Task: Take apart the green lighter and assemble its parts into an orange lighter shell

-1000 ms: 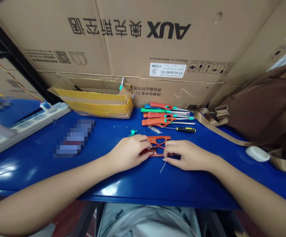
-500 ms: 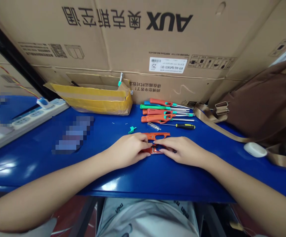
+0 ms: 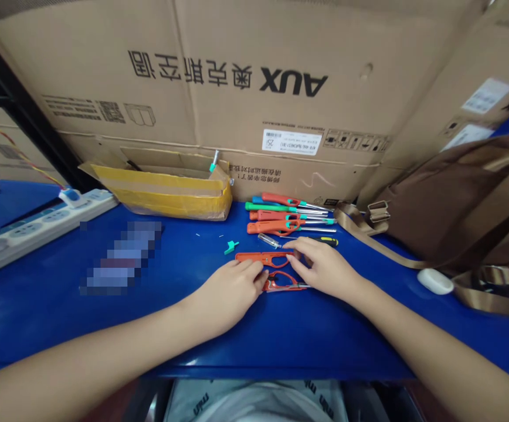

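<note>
Two orange lighter casing halves lie side by side on the blue table. The upper casing half [image 3: 254,258] is long, with a trigger loop at its right. Below it, the lower casing half [image 3: 283,281] has metallic and dark parts in it. My left hand [image 3: 232,296] is closed at the lower half's left end, its knuckles against the upper one. My right hand [image 3: 325,266] has its thumb and fingertips round the upper half's right end. Just beyond lie a small clear tube-like part [image 3: 269,241], a screwdriver [image 3: 325,241] and a small green piece [image 3: 231,247].
Several stick lighters [image 3: 276,223] lie in a stack at the back. A taped cardboard box [image 3: 166,193] stands behind left, near a power strip [image 3: 47,225]. At right are a brown bag [image 3: 457,205] with its strap and a white rounded case [image 3: 434,281]. Large cardboard [image 3: 219,117] rises behind.
My right hand has moved from the lower casing half to the right end of the upper one. My left hand has shifted down, uncovering the upper half's left end. The camera view has tilted up.
</note>
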The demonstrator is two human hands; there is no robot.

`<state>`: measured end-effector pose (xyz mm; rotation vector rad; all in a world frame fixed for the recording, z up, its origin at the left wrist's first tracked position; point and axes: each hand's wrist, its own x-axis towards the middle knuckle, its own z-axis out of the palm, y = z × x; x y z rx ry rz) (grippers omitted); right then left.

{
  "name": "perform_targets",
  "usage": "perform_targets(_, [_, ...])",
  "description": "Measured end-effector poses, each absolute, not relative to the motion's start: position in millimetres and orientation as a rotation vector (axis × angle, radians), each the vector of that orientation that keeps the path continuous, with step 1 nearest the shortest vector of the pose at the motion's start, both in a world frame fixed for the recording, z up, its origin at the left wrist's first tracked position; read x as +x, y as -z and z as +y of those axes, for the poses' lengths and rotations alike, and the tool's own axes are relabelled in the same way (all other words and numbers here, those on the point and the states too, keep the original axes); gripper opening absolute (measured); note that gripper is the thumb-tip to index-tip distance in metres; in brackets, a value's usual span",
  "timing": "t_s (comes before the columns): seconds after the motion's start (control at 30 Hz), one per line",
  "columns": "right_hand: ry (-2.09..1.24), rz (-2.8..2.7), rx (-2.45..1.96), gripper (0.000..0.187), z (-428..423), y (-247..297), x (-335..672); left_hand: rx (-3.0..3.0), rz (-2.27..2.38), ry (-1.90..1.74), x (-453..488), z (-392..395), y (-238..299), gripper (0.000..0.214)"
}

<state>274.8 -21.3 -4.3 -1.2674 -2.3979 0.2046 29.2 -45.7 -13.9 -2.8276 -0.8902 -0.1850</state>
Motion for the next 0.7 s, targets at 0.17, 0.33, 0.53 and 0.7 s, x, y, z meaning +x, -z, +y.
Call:
perform_targets(0.17, [-0.092, -2.423, -1.513, 0.025, -5, -1, 269, -2.992, -0.949, 0.367, 26, -43, 14, 0.023])
perform_targets(0.33, [-0.075, -2.468, -1.453, 0.02, 9, -1, 255, -3.035, -0.942, 0.427, 24, -41, 13, 0.026])
perform_targets(0.53, [-0.104, -2.675, -1.086, 0.027, 25, -8, 216, -3.058, -0.932, 0.473, 24, -42, 10, 0.024])
perform_targets(0.7, [-0.208, -2.829, -0.84, 0.032, 42, -9, 189, -3.08, -0.91, 0.508, 23, -43, 3, 0.026])
